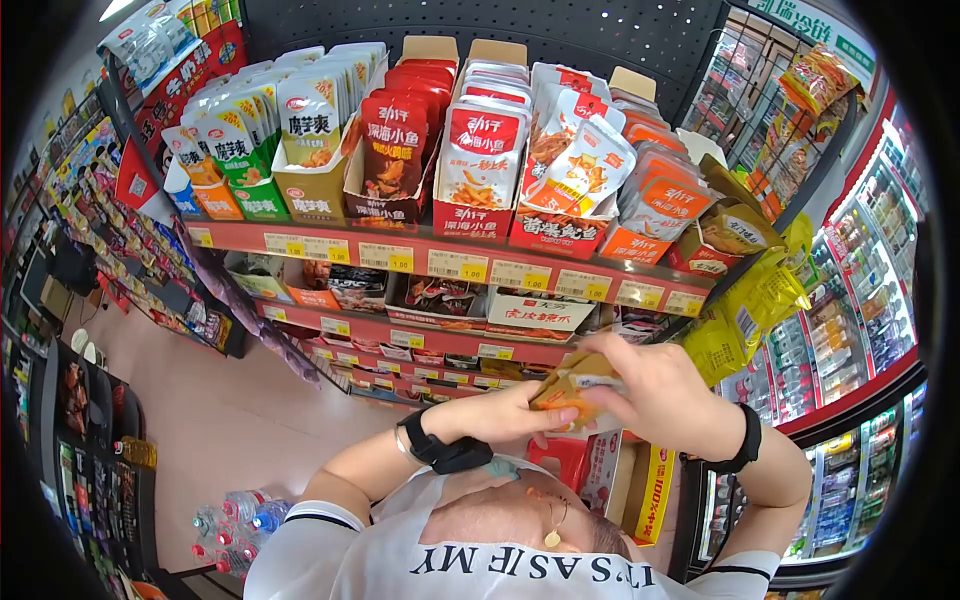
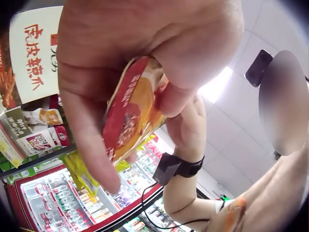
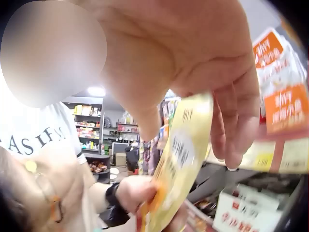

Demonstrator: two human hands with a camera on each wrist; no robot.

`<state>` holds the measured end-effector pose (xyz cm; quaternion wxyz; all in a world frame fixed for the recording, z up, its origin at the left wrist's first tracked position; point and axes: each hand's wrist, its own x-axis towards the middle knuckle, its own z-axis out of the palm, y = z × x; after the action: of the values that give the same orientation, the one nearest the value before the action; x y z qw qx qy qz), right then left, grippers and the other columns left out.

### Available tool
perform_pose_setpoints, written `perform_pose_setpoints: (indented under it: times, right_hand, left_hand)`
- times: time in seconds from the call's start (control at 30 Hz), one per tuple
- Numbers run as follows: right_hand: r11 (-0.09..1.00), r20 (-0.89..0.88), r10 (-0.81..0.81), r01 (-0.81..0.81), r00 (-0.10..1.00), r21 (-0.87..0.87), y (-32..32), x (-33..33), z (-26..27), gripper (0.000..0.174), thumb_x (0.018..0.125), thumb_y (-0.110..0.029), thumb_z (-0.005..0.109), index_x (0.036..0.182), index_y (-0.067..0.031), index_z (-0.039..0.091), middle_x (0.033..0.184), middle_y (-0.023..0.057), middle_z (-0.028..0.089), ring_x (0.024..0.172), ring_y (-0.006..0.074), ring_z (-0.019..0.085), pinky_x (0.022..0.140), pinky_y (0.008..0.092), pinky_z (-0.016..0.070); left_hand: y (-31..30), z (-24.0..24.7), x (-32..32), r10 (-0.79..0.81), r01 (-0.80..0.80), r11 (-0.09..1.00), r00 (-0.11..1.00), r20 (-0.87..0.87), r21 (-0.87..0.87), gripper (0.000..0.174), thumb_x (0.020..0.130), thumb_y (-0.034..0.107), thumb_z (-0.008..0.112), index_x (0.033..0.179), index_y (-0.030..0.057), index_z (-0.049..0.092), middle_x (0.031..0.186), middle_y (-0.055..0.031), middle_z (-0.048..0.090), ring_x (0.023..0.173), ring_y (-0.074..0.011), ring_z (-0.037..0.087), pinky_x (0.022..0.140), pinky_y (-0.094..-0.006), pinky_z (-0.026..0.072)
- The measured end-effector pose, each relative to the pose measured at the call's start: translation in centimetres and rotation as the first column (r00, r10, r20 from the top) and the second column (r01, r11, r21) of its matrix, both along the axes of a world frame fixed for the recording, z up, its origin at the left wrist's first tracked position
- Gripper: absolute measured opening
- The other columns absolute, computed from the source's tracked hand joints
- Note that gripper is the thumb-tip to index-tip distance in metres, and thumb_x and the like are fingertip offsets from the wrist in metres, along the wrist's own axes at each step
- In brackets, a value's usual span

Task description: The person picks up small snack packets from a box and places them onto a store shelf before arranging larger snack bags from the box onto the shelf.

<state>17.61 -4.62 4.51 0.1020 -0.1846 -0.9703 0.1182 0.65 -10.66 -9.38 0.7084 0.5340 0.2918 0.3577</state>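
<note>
My left hand (image 1: 505, 415) grips a snack packet (image 1: 575, 388) in front of the chest, its thumb on one face and its fingers behind. In the left wrist view the packet (image 2: 133, 113) shows a red and orange printed face with a gold edge. The right wrist view shows its pale yellow back (image 3: 183, 150) with a white label. My right hand (image 1: 675, 385) is at the packet's upper end, slightly blurred in the head view. Its thumb and relaxed, fairly straight fingers (image 3: 236, 130) lie on either side of that end.
Ahead, a shelf with a red price rail (image 1: 440, 262) carries boxes of upright snack packets (image 1: 482, 150). Yellow bags (image 1: 740, 320) hang at its right end. Drinks coolers (image 1: 860, 290) stand at right. Bottles (image 1: 240, 520) stand on the floor at lower left; a yellow-edged carton (image 1: 652, 490) is below the hands.
</note>
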Motion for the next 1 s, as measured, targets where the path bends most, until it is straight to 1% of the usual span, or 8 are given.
perform_pose_setpoints:
  times: [0.13,0.23,0.37,0.43,0.57,0.63,0.83,1.0]
  right_hand:
    - [0.999,0.069,0.028,-0.026,0.997,-0.027,0.4,1.2,1.4,0.020,0.077,-0.015,0.063,0.093,-0.0063,0.053,0.065,0.0130,0.058,0.059,0.0308,0.059,0.051,0.0388,0.0453]
    - [0.982,-0.247,0.012,0.035,0.969,0.184,0.4,2.1,4.9,0.012,0.074,-0.006,0.063,0.084,-0.0057,0.056,0.064,0.0108,0.057,0.056,0.0288,0.057,0.049,0.0357,0.0442]
    - [0.802,-0.792,-0.112,0.525,0.600,0.284,3.0,4.1,10.0,0.023,0.082,-0.006,0.062,0.104,0.0001,0.058,0.085,0.0066,0.066,0.076,0.0120,0.063,0.066,0.0244,0.0488]
    - [0.797,-0.846,0.003,0.510,0.532,0.324,5.8,4.0,12.4,0.029,0.085,-0.010,0.060,0.111,-0.0008,0.056,0.087,0.0082,0.067,0.079,0.0109,0.063,0.068,0.0232,0.0477]
    - [0.582,-0.762,-0.024,0.629,0.647,0.515,10.5,3.4,13.2,0.022,0.084,-0.015,0.060,0.104,-0.0067,0.057,0.082,0.0171,0.063,0.077,0.0269,0.065,0.065,0.0307,0.0484]
    - [0.456,-0.580,-0.303,0.649,0.757,0.609,12.3,3.1,12.5,0.015,0.083,-0.014,0.058,0.096,-0.0075,0.055,0.078,0.0205,0.060,0.073,0.0354,0.060,0.062,0.0393,0.0471]
    - [0.809,-0.272,-0.432,0.502,0.860,0.306,16.3,3.5,10.4,0.015,0.085,-0.013,0.052,0.094,-0.0019,0.055,0.080,0.0222,0.059,0.078,0.0387,0.057,0.066,0.0401,0.0453]
    - [0.914,-0.073,-0.402,0.404,0.913,0.019,16.9,3.6,10.3,0.028,0.090,-0.021,0.051,0.089,0.0061,0.055,0.072,0.0147,0.058,0.066,0.0173,0.050,0.066,0.0318,0.0433]
  left_hand:
    - [0.0,0.8,0.1,-0.004,0.001,0.997,0.999,0.035,0.077,0.044,0.091,0.024,0.053,0.129,0.0062,0.039,0.115,-0.0046,0.055,0.106,-0.0131,0.050,0.078,-0.0275,0.0484]
    - [0.3,1.0,-0.4,0.022,-0.046,0.988,0.986,0.166,0.145,0.050,0.090,0.016,0.054,0.135,0.0067,0.033,0.122,-0.0080,0.052,0.114,-0.0146,0.047,0.085,-0.0301,0.0461]
    - [0.4,-1.1,-2.2,0.042,-0.041,0.999,0.997,0.062,-0.013,0.054,0.091,0.020,0.053,0.138,0.0080,0.030,0.127,-0.0086,0.049,0.113,-0.0158,0.048,0.090,-0.0299,0.0418]
    - [0.2,-2.8,-3.3,0.036,-0.045,0.995,0.995,-0.096,-0.088,0.051,0.091,0.026,0.051,0.136,0.0077,0.034,0.126,-0.0073,0.050,0.112,-0.0155,0.048,0.089,-0.0290,0.0416]
    - [-0.7,-7.9,-6.1,0.179,-0.221,0.962,0.954,-0.241,-0.160,0.053,0.089,0.034,0.055,0.131,0.0062,0.041,0.119,-0.0073,0.056,0.107,-0.0140,0.052,0.082,-0.0257,0.0429]
    - [-1.3,-12.6,-8.1,0.241,-0.302,0.939,0.919,-0.312,-0.164,0.050,0.089,0.032,0.055,0.130,0.0052,0.043,0.118,-0.0085,0.056,0.104,-0.0145,0.053,0.082,-0.0264,0.0441]
    - [-4.7,-28.0,-14.7,0.336,-0.422,0.902,0.558,-0.759,0.089,0.046,0.083,0.030,0.062,0.116,-0.0004,0.054,0.101,-0.0103,0.063,0.083,-0.0188,0.060,0.077,-0.0302,0.0473]
    - [-10.1,-34.1,-17.8,0.185,-0.363,0.932,0.437,-0.880,0.016,0.050,0.079,0.038,0.062,0.114,0.0023,0.056,0.099,-0.0106,0.064,0.083,-0.0216,0.061,0.071,-0.0320,0.0482]
